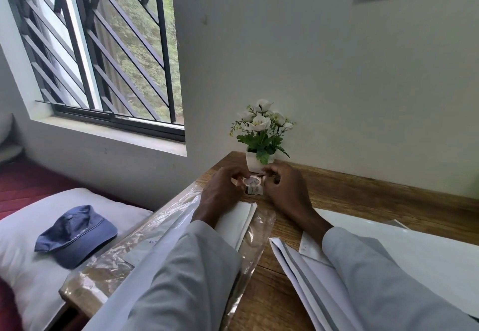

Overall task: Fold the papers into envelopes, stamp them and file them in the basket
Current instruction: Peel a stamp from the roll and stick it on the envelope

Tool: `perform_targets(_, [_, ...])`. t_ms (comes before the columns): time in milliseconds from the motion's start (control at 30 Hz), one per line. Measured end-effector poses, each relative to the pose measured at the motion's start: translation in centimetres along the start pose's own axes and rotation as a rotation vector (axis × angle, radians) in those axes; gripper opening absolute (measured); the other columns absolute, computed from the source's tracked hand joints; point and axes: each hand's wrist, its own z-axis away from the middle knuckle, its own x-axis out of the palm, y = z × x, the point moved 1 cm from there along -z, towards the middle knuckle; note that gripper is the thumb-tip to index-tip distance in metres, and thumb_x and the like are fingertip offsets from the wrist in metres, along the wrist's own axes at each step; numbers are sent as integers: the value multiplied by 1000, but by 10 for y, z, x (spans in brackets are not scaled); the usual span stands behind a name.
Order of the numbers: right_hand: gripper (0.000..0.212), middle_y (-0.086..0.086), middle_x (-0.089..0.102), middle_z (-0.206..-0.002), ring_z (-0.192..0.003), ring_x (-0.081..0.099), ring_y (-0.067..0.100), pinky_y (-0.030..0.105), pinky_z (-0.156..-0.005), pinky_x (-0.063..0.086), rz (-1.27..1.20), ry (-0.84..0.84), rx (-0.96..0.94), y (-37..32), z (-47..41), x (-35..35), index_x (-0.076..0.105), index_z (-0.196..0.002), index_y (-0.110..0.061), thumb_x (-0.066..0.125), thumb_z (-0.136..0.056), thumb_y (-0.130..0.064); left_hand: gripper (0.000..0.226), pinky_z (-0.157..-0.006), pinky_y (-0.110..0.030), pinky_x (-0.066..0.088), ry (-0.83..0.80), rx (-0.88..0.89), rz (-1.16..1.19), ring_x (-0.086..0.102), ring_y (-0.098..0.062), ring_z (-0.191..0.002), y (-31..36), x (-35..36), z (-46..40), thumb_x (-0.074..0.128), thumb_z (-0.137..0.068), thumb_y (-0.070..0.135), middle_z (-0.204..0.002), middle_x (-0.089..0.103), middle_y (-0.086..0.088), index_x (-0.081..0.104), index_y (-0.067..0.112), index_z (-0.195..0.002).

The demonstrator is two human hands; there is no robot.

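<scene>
Handling: a small roll of stamps (252, 184), pinched between both hands above the far end of the wooden desk (363, 196), just in front of a potted white flower (261, 133).
Feel of the roll: likely very light, thin and sticky-backed; easy to tear or curl, so best taken by a free edge with fingertips while the other hand steadies the roll.
Left hand (223, 188): fingers curled round the left side of the roll, thumb on top; wrist raised, forearm in a pale sleeve reaching in from the lower left.
Right hand (282, 188): fingers bent inward, tips pinching at the roll's right edge, apparently at a loose end; exact contact too small to make out.
Step in hand: probably peeling off one stamp; none seen on any paper yet.
Folded paper (239, 220): lies flat under the left wrist, partly on a crinkled clear plastic sleeve (259, 229); stiff enough to slide, light enough to shift if brushed.
Loose white sheets (305, 273): spread across the near right of the desk, under the right forearm; soft, creasable, best lifted by a corner.
Basket: not in view.
Elsewhere: a blue cap (75, 234) on a white pillow (23, 227) to the left, barred window (103, 45) above.
Risk: stamp sticking to fingers or folding on itself.
</scene>
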Motion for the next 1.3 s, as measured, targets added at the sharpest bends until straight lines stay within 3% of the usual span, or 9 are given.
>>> perform_targets(167, [14,-1,75,-90,-79,67,8,18,-66,53,-114,-30,-36,-4,3,-3,76,-97,-14,69,-84,-16,20,-72,-35,53,-2,-4,29,60,-13,-78,-1,0,1,75,-78,13,-76,64,15,72,31,-87])
perform_targets(267, [17,-2,74,-86,-76,67,9,22,-66,55,-106,-88,-20,-3,3,-1,76,-96,-15,75,-80,-19,22,-75,-35,54,-5,25,2,62,-15,-83,1,0,2,76,-79,20,-87,69,8,73,34,-96])
perform_targets(400, [21,1,74,-91,-82,68,11,22,-72,56,-92,-96,35,4,0,-3,75,-100,-13,73,-80,-7,16,-73,-30,48,-18,45,-87,58,-14,-94,0,2,1,73,-84,26,-103,68,9,73,38,-94])
perform_targets(600, [15,-2,72,-85,-77,66,11,25,-70,54,-130,-98,121,8,-1,-5,75,-94,-15,75,-80,-10,16,-86,-33,49,6,83,-151,52,-17,-113,-1,2,2,72,-85,20,-121,59,6,73,28,-99])
perform_targets(700, [18,-3,70,-82,-74,64,11,28,-69,55,-140,-128,135,9,-2,-4,74,-94,-14,71,-80,-3,19,-86,-26,40,0,122,-213,46,-16,-122,1,0,3,70,-87,23,-130,58,9,72,27,-105])
perform_targets(800, [21,-3,67,-79,-70,61,13,33,-68,55,-146,-156,158,12,-4,-5,71,-94,-13,66,-79,1,19,-79,-24,34,5,120,-241,44,-15,-119,4,-1,4,69,-88,27,-128,60,9,72,28,-106])
perform_targets(1033, [22,9,67,-83,-70,60,14,30,-64,51,-238,-237,269,9,-6,-16,65,-89,-18,63,-82,3,22,-77,-30,38,20,98,-245,44,-19,-109,10,-5,9,67,-90,27,-117,63,2,70,28,-111])
perform_targets(1200, [19,16,69,-93,-80,67,25,42,-76,58,-479,-317,468,-2,-13,-38,67,-97,-7,68,-82,6,23,-73,-26,29,11,133,-270,37,-10,-99,5,-3,7,67,-90,25,-120,63,7,69,30,-113])
perform_targets(1300, [19,19,72,-100,-88,71,25,39,-76,61,-614,-331,557,-14,-10,-61,68,-103,-4,66,-86,2,24,-75,-28,29,-3,138,-252,34,-9,-100,6,-4,7,68,-89,26,-123,63,5,68,29,-113])
